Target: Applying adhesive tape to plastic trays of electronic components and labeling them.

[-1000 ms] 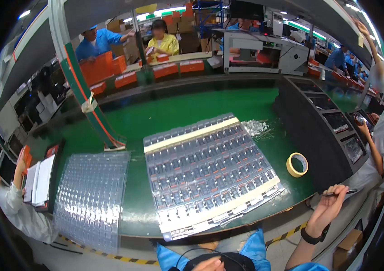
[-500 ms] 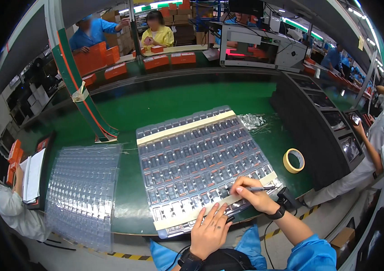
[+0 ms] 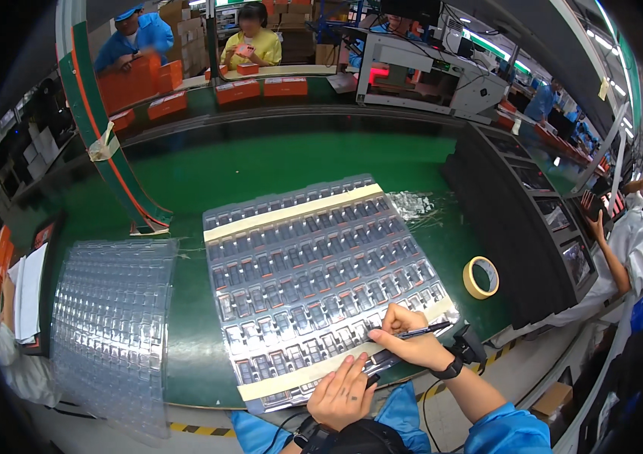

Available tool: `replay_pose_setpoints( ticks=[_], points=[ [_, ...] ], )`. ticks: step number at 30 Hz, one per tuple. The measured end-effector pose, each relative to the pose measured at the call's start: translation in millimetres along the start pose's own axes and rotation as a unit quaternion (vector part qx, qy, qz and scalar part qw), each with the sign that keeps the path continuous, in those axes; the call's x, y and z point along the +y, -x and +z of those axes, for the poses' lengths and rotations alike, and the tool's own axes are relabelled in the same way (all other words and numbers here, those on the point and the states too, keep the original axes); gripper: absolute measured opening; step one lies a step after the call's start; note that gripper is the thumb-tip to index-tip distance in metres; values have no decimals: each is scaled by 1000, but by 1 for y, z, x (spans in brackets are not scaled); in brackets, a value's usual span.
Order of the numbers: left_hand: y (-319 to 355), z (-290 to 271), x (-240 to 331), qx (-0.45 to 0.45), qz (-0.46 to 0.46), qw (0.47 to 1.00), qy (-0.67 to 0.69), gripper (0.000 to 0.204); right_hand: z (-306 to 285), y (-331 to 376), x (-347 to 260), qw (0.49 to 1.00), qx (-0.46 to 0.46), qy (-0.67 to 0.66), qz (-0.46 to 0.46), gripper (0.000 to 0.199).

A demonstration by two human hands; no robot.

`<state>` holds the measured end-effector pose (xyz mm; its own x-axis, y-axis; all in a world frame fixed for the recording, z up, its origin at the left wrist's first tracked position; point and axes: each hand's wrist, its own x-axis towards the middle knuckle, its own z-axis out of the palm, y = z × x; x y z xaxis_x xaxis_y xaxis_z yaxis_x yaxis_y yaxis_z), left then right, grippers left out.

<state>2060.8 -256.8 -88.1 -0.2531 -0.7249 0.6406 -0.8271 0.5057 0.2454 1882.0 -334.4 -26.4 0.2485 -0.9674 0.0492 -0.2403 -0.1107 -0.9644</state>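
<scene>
A clear plastic tray (image 3: 314, 286) lies in front of me, its rows of pockets filled with small dark parts. Pale tape strips run across its far end and along its near end; the near tape strip (image 3: 280, 386) passes under my hands. My right hand (image 3: 411, 346) is closed round a dark pen (image 3: 429, 330), with the tip side down by the near tape. My left hand (image 3: 340, 392) lies on the tray's near edge, fingers stretched out over the tape. Beside its thumb a small black piece (image 3: 372, 380) sticks out; whether the hand grips it is unclear.
Another clear tray (image 3: 109, 325) lies to the left. A tape roll (image 3: 480, 277) sits right of my tray, near a long black foam block (image 3: 514, 234). A green post (image 3: 102, 129) rises at the left. Co-workers sit across the bench with orange boxes (image 3: 238, 91), and others at both sides.
The whole view has shifted a little, moving the bench leftward in the picture. My right hand still holds the pen at the near tape. Across the bench, the person in yellow has lifted an orange item.
</scene>
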Motion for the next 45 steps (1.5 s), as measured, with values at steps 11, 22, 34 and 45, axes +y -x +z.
replay_pose_setpoints(
  ticks=[11, 22, 34, 45],
  points=[
    [5, 3, -2, -3, 15, 1000, -26, 20, -9, -2, 5, 998, -28, -43, 25, 25],
    [5, 4, -2, 1, 17, 999, -35, 21, -5, -3, 5, 999, -12, -8, 34, 23],
    [5, 3, -1, 4, 18, 999, -43, 21, -6, -2, 10, 1000, -23, 3, 10, 25],
    [4, 1, -2, -6, 22, 999, -46, 20, -5, -1, 5, 998, -35, 43, -7, 26]
  ],
)
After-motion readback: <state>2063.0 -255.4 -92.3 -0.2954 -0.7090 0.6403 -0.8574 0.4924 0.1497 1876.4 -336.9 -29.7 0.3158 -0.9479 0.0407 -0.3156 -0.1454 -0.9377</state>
